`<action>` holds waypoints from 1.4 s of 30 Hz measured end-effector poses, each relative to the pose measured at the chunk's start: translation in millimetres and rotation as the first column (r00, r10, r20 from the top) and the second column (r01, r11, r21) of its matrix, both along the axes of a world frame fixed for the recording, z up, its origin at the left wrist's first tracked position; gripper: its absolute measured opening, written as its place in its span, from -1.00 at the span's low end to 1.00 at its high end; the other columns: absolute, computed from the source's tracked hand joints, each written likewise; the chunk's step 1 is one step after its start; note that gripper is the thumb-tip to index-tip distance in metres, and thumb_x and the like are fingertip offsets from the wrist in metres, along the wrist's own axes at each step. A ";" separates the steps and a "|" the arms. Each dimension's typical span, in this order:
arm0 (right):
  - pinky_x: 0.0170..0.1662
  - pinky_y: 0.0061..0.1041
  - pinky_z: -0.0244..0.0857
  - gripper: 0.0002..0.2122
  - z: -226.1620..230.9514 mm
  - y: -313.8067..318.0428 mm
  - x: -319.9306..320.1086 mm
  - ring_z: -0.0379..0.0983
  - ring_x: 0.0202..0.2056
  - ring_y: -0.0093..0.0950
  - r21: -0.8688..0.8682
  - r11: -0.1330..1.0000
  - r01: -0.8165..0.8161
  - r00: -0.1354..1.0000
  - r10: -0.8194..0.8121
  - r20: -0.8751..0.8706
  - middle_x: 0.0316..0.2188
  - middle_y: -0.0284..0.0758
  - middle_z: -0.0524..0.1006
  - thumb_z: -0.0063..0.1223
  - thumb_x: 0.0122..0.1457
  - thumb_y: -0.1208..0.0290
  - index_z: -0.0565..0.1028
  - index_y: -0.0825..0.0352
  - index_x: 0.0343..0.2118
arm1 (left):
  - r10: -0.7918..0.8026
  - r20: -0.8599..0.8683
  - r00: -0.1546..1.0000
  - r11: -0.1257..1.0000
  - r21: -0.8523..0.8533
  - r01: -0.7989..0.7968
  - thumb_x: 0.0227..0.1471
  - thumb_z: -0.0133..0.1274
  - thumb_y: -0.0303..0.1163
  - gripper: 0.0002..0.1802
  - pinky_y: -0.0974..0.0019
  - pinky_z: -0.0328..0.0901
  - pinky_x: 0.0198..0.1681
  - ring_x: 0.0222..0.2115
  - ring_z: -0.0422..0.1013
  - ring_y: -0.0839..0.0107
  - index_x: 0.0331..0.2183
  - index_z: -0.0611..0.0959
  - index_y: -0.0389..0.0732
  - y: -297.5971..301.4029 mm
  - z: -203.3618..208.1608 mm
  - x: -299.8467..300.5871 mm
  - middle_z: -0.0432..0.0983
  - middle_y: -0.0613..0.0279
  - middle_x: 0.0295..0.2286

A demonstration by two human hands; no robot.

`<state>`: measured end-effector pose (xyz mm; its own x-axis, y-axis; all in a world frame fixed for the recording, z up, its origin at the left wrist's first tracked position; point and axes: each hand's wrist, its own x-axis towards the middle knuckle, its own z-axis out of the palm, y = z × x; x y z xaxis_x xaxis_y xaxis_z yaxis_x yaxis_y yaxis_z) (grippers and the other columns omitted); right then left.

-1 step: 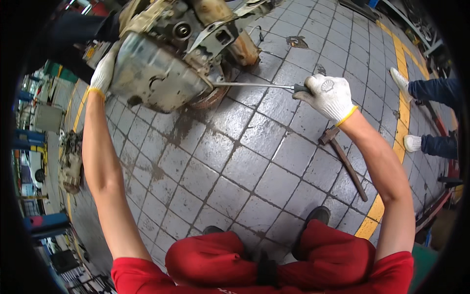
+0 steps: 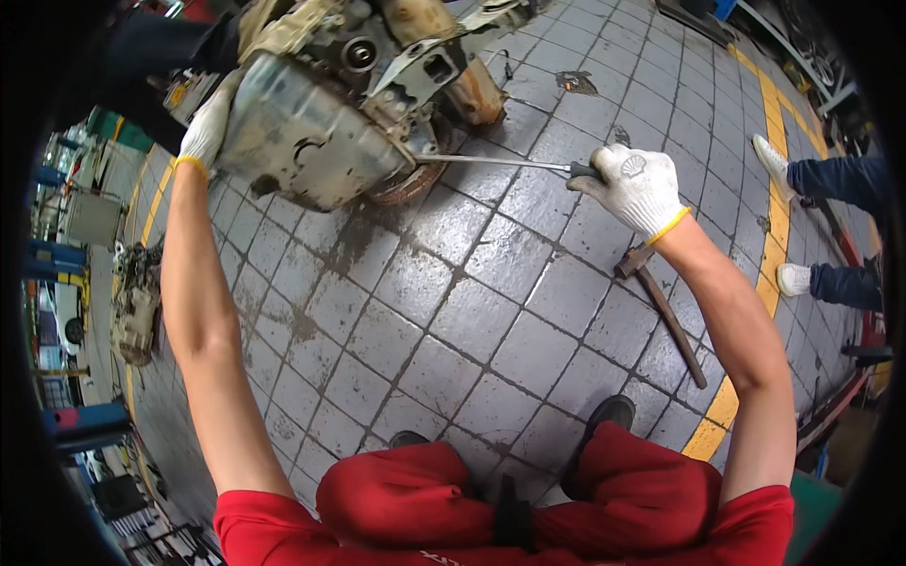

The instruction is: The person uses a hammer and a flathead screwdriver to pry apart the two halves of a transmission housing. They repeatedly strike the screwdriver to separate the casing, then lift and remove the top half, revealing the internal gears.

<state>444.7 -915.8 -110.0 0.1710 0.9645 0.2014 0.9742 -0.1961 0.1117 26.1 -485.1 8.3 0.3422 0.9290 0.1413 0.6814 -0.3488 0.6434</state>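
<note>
A dented grey oil pan (image 2: 302, 151) is on the side of a dirty engine (image 2: 377, 57) at the upper left. My left hand (image 2: 209, 123), in a white knit glove, grips the pan's left edge, with its fingertips partly hidden. My right hand (image 2: 635, 184), also gloved, is closed around the dark handle of a long screwdriver (image 2: 500, 162). Its thin metal shaft runs left, and its tip meets the pan's right edge where it joins the engine. The exact contact at the tip is too small to tell.
A wooden-handled hammer (image 2: 672, 325) lies on the grey tiles below my right wrist. Another person's dark sleeve (image 2: 160, 52) reaches toward the engine's far side. At the right stands someone in jeans and white shoes (image 2: 796, 278). Another grimy metal part (image 2: 137, 307) sits at the left.
The oil pan and engine have shifted very slightly up and to the right, my left hand moving along with them. My right hand keeps its hold on the screwdriver, almost unmoved.
</note>
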 end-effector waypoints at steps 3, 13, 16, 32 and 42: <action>-0.30 -0.15 0.58 -0.50 6.2 -7.9 -16.5 0.73 -0.35 -0.13 0.109 0.994 0.001 1.000 0.000 -0.011 -0.40 -0.18 0.72 0.32 0.31 -0.23 0.67 0.22 -0.34 | -0.032 -0.068 0.997 0.997 0.069 0.036 0.44 -0.20 0.46 -0.08 0.18 0.09 0.54 0.45 0.35 0.13 0.46 0.59 0.05 -0.4 6.2 3.1 0.49 0.06 0.43; -0.08 -0.13 0.60 -0.71 18.7 -23.9 -22.7 0.74 -0.16 -0.12 -0.057 0.995 0.085 0.914 -0.100 -0.393 -0.24 -0.18 0.76 0.32 0.39 0.07 0.75 0.21 -0.11 | -0.094 -0.160 0.983 0.976 0.182 0.123 0.44 -0.31 0.51 -0.03 0.13 0.09 0.56 0.48 0.32 0.05 0.52 0.49 0.09 64.5 -18.4 -14.2 0.45 0.00 0.45; -0.18 -0.16 0.59 -0.69 18.3 -14.0 -39.4 0.73 -0.24 -0.15 0.124 0.992 -0.015 0.996 0.026 -0.081 -0.30 -0.24 0.73 0.37 0.36 0.00 0.73 0.19 -0.17 | -0.130 -0.169 0.977 0.979 0.135 0.153 0.53 -0.36 0.38 -0.15 0.14 0.17 0.52 0.41 0.42 0.13 0.53 0.48 0.13 70.4 -14.1 -31.0 0.49 0.06 0.42; -0.34 -0.32 0.56 -0.53 20.7 29.5 36.0 0.73 -0.41 -0.24 -0.002 0.991 -0.136 0.985 0.135 -0.108 -0.42 -0.28 0.73 0.47 0.19 -0.21 0.80 0.20 -0.27 | -0.072 0.132 0.989 0.996 0.052 0.065 0.60 -0.21 0.16 -0.31 0.25 0.20 0.50 0.38 0.43 0.28 0.50 0.53 0.06 36.3 -15.1 -24.3 0.53 0.16 0.38; -0.27 -0.18 0.59 -0.56 5.7 2.2 -2.2 0.74 -0.35 -0.13 0.077 0.994 -0.083 0.986 0.094 -0.138 -0.37 -0.19 0.75 0.33 0.37 -0.16 0.75 0.20 -0.29 | 0.086 -0.192 0.978 0.903 0.429 0.004 0.56 -0.07 -0.03 -0.42 0.10 0.29 0.45 0.29 0.52 0.06 0.34 0.67 -0.15 9.4 -10.2 -24.9 0.58 -0.09 0.32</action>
